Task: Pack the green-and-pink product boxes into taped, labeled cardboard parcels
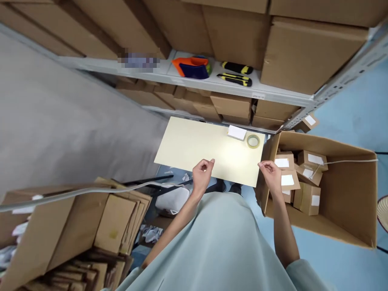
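Note:
Above the near edge of a pale yellow tabletop (194,141) is my left hand (202,174), its fingers curled in and its thumb against them. My right hand (271,173) pinches thumb and forefinger together at the table's right edge, beside the large open carton. Whatever either pinch holds, if anything, is too small to make out. At the table's far right lie a stack of white labels (237,132) and a roll of tape (253,141), both apart from my hands.
A large carton (348,194) on the right holds several small labelled boxes (311,200). Shelves ahead carry brown boxes (309,56), an orange and blue tape dispenser (192,67) and two cutter knives (235,79). Folded cardboard (117,218) stands at lower left; a white cord (91,190) crosses there.

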A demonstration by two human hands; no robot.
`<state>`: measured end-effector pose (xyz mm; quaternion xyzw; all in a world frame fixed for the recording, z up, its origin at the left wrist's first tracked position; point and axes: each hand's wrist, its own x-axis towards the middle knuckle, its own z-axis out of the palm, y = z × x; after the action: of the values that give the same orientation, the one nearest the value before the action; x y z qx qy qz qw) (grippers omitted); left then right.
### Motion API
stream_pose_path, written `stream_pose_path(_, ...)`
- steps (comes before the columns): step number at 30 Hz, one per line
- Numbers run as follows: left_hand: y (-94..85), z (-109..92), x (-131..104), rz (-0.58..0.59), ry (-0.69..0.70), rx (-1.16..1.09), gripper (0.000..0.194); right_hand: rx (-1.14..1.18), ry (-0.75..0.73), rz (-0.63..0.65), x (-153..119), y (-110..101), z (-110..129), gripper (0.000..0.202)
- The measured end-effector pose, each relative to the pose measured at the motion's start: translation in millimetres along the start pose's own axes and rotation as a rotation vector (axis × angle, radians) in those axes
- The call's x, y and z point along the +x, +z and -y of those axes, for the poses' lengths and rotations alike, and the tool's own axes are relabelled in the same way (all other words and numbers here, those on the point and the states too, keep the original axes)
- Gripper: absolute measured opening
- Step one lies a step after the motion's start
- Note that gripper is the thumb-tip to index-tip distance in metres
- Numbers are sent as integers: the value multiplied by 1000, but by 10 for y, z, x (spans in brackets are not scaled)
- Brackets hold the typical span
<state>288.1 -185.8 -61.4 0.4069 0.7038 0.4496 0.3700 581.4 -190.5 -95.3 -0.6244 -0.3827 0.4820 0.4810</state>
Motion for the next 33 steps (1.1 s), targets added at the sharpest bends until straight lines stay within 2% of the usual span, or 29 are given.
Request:
stream_pose_path(5, -643, 179, -246, -294, -26, -105, 45, -35, -47, 266, -35, 813, 341, 55)
stream_pose_path(10, -1305, 485, -644, -567, -89, -246, 32, -135, -140, 592, -486, 1743, 690, 53)
stream_pose_path(15, -2095, 819, -1381, -866, -84, -321, 21, -228, -270, 916, -1359, 2626, 894, 43)
stream_pose_path(19, -2748, 1115, -2184, -1135, -115, -340, 21, -263, -353, 1238, -2267, 3346, 876, 36)
stream_pose_path(22, -3131, 1386, -2865, -1383, -190, -345, 21, -330, -432, 1500, -3002, 3859, 744, 35)
stream_pose_path(25, -3319, 1654, -3551, -1635, -285, -354, 20, -394, -473, 1735, -3721, 4270, 514, 36)
stream_pose_path(28, -3348, 1889, -4150, -1879, -365, -369, 16, -448, -477, 1960, -4387, 4567, 205, 36)
stream_pose_path(33, -3370, 2268, -4842, -2157, -590, -401, 15, -598, -505, 2295, -5400, 4922, -400, 41)
